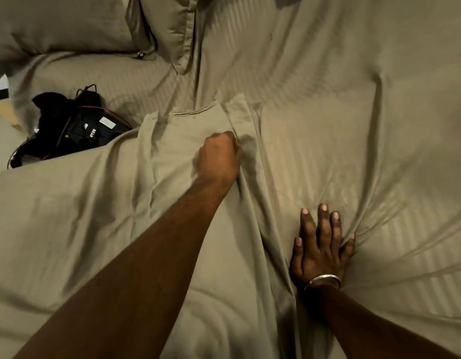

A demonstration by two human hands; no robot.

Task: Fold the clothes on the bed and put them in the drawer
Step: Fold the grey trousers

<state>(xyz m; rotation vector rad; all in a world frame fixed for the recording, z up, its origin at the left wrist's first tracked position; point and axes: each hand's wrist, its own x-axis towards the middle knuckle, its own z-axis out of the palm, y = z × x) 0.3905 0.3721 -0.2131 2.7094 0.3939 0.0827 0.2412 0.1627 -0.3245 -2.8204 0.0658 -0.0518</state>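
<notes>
The left hand (pixel 220 154) had its fingers bunched tight on a green cloth (pixel 188 156) spread out on the bed (pixel 379 99). The right hand (pixel 321 244) pressed flat on it, fingers straight.

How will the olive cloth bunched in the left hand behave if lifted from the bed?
Probably floppy: the olive cloth creases around the left hand. Likely light and thin, given its fine folds. It may slide while the right hand presses flat.
</notes>
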